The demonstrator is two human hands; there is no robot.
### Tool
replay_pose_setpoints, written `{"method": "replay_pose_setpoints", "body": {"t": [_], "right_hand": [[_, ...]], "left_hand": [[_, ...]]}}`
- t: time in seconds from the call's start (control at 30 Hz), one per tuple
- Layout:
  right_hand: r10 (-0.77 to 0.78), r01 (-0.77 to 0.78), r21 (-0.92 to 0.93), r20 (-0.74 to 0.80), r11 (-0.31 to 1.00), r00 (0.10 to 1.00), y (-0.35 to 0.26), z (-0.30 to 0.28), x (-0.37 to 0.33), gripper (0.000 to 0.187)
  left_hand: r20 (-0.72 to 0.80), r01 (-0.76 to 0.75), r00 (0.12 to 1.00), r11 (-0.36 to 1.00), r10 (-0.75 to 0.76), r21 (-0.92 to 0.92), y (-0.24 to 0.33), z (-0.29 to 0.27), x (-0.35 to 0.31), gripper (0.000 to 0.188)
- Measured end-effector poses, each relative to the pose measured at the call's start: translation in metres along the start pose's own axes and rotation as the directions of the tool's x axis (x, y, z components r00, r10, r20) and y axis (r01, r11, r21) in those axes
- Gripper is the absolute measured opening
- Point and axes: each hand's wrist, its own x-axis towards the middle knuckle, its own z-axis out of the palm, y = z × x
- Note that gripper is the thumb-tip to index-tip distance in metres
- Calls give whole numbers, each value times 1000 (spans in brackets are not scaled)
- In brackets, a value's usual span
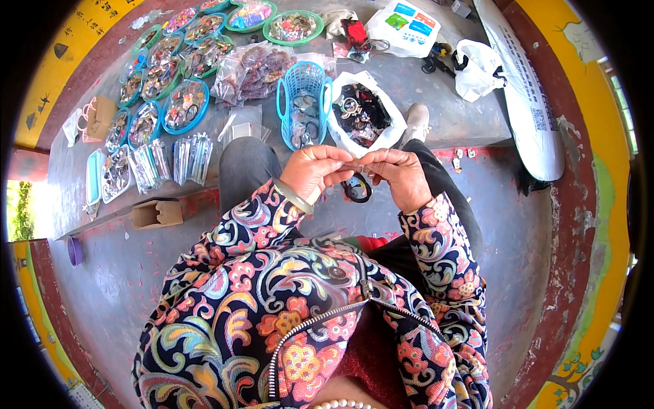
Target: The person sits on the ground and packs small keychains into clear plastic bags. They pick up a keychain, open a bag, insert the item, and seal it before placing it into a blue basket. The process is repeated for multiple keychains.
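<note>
Above my lap, my left hand [310, 172] and my right hand [402, 176] meet with thumbs and forefingers pinched together. From between the fingertips hangs a dark loop [357, 189] that looks like a black hair tie. The small part gripped at its top is mostly hidden by the fingers. Just beyond my hands stands a white plastic bag [388, 112], its mouth spread wide over a jumble of dark hair ties and small trinkets [361, 112]. Left of it, a blue plastic basket [303, 78] holds several dark loops.
Round trays [184, 105] of small accessories crowd the ledge at left, with clear bags [252, 71] beside them. Bundled slim packets [193, 158] lie along the ledge's front edge. A cardboard box [157, 213] sits below. White bags [477, 71] lie at far right.
</note>
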Motion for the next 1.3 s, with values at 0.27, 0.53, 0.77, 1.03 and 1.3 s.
{"method": "replay_pose_setpoints", "body": {"t": [0.27, 0.53, 0.77, 1.03, 1.3], "right_hand": [[-21, 21, 16, 15, 1000, 1000, 3, -2, 3, 14], [-38, 40, -82, 29, 996, 999, 3, -2, 3, 18], [-28, 28, -11, 28, 1000, 999, -8, -6, 4, 29], [-107, 132, -384, 86, 914, 991, 5, 2, 6, 9], [23, -11, -385, 27, 923, 999, -3, -3, 5, 13]], "left_hand": [[25, 23, 1000, 990, -19, -143, 13, 14, -4, 21], [-89, 8, 996, 994, 2, 113, -5, 5, 2, 14], [-98, -108, 984, 930, 151, 351, -2, 10, 1, 13], [59, -262, 960, 805, 273, 532, -9, 16, -2, 14], [5, -152, 983, 791, 185, 593, 2, 16, -5, 16]]}}
